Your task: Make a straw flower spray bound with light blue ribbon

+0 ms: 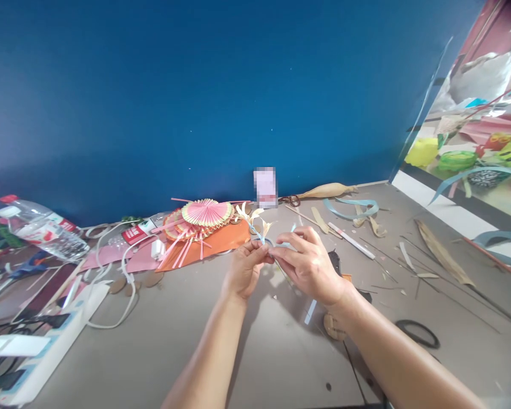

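My left hand [247,267] is closed in a pinch on the thin stem of a small artificial flower [249,216] with cream petals, held above the table. Some light blue shows on the stem just below the petals. Close against it, my right hand [310,264] has its thumb and forefinger pinched together at the stem. A light blue strip [293,228] pokes out beyond the right fingers, which seem to grip it; the fingertips hide most of it. Under the right hand lies a short pale strip [310,312] on the table.
Pink paper fans [208,212] lie on an orange sheet [221,244] at the back. Left are a power strip [74,318], white cable and plastic bottles [46,230]. Right are a white pen [351,241], blue ribbon [351,216], dried husks [443,253], and thin wires. A blue wall [221,102] stands behind.
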Tool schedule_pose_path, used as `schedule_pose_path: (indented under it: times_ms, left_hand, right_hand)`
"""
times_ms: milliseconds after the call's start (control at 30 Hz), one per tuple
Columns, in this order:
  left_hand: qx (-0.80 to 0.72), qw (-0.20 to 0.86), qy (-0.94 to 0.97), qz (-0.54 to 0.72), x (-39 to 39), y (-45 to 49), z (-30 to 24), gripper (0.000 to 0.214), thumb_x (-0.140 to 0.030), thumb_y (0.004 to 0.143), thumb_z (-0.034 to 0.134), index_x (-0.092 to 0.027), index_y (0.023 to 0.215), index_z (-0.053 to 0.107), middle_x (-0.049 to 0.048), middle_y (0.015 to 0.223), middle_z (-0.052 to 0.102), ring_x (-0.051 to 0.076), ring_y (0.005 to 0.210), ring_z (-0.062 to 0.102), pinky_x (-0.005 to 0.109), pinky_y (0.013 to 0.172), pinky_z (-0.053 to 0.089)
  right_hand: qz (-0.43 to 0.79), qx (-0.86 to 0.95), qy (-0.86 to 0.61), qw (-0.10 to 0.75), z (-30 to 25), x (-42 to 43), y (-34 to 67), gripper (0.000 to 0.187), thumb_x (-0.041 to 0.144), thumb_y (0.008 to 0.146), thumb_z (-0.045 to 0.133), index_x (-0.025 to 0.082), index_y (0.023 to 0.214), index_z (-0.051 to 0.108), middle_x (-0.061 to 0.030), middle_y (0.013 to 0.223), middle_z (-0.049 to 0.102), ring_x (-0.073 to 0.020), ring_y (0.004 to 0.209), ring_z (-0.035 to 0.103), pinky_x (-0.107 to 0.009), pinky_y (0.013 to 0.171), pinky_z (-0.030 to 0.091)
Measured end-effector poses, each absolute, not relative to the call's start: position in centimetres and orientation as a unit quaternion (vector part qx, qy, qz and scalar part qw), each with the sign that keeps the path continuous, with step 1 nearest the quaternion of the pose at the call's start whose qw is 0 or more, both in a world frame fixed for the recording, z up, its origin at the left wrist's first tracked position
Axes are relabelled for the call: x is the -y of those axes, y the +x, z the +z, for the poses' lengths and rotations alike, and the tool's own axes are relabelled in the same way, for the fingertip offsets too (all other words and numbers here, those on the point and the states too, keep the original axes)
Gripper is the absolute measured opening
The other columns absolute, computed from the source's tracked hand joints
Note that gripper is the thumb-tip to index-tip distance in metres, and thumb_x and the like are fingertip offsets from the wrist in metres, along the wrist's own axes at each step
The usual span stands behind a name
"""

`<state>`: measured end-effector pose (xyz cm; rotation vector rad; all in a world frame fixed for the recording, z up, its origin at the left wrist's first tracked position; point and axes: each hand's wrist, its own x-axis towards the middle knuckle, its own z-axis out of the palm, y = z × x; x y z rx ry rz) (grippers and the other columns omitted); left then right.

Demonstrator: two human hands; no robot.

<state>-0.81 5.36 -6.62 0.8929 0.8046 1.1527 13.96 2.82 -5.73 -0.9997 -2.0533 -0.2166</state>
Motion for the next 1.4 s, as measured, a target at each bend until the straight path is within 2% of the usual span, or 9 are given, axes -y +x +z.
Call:
schedule_pose_path:
  times_ms: [200,900,1200,1400]
  left_hand:
    - [-0.365,0.686,0.384,0.499,-5.2,-0.8,-6.3,0.015,-0.021,0.059,0.068,-0.013,0.056,0.055,-0.0036,0.052,0.056,0.007,0.049,0.053,0.024,0.064,0.038]
    - [-0.333,0.758,0.263,0.495,-5.3,-0.7,-7.2,0.017,-0.017,0.058,0.069,-0.017,0.064,0.054,-0.0049,0.058,0.058,0.008,0.054,0.058,0.024,0.059,0.046]
    - [-0.336,0.760,0.267,0.489,-5.4,-0.7,-7.4,0.012,-0.020,0.062,0.066,-0.017,0.065,0.055,-0.0045,0.060,0.058,0.009,0.056,0.057,0.027,0.061,0.047]
    - [-0.336,0.761,0.250,0.496,-5.3,-0.6,-7.4,0.009,-0.019,0.063,0.066,-0.016,0.066,0.057,-0.0028,0.062,0.060,0.009,0.055,0.057,0.025,0.058,0.047]
  right_hand:
    - [-0.067,0.825,-0.385,0.409,-6.0,-3.0,14.1,0.016,0.018,0.081,0.046,0.019,0.090,0.059,-0.0051,0.089,0.061,-0.0190,0.085,0.042,-0.034,0.076,0.034]
    - [-0.045,0.794,-0.438,0.420,-5.9,-2.7,13.8,0.014,0.016,0.084,0.042,0.017,0.079,0.055,-0.0043,0.077,0.061,-0.0172,0.077,0.045,-0.032,0.071,0.032]
    - [-0.048,0.796,-0.436,0.417,-5.9,-2.6,13.8,0.015,0.017,0.084,0.041,0.018,0.081,0.056,-0.0044,0.077,0.061,-0.0170,0.078,0.047,-0.031,0.070,0.031]
    - [-0.003,0.794,-0.441,0.418,-6.1,-2.5,13.4,0.016,0.017,0.085,0.040,0.017,0.084,0.056,-0.0051,0.078,0.061,-0.0174,0.077,0.047,-0.032,0.070,0.033]
